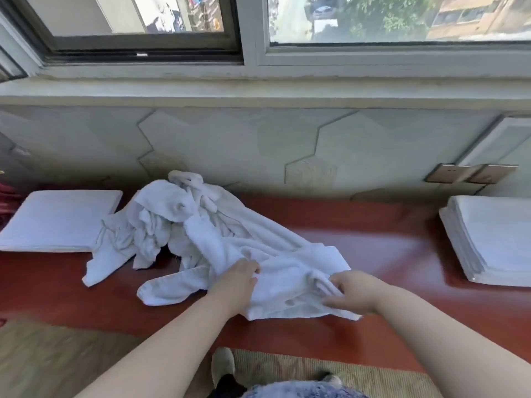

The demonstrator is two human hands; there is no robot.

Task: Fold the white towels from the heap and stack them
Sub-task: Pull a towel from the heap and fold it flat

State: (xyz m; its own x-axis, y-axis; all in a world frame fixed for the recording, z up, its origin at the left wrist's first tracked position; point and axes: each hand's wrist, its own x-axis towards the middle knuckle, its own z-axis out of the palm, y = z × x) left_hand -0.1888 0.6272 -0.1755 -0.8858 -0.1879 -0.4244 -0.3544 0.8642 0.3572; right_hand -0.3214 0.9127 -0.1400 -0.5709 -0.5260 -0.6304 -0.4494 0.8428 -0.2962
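Left hand and right hand both pinch bunched near towel, right of heap; soft, light, limp, so likely best held by corners.

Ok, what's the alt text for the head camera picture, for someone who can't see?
A left hand and a right hand grip a white towel on a red bench, beside a crumpled heap; folded stacks lie either side.

White towel heap; white folded stacks; glossy red-brown ledge; beige ribbed mat.
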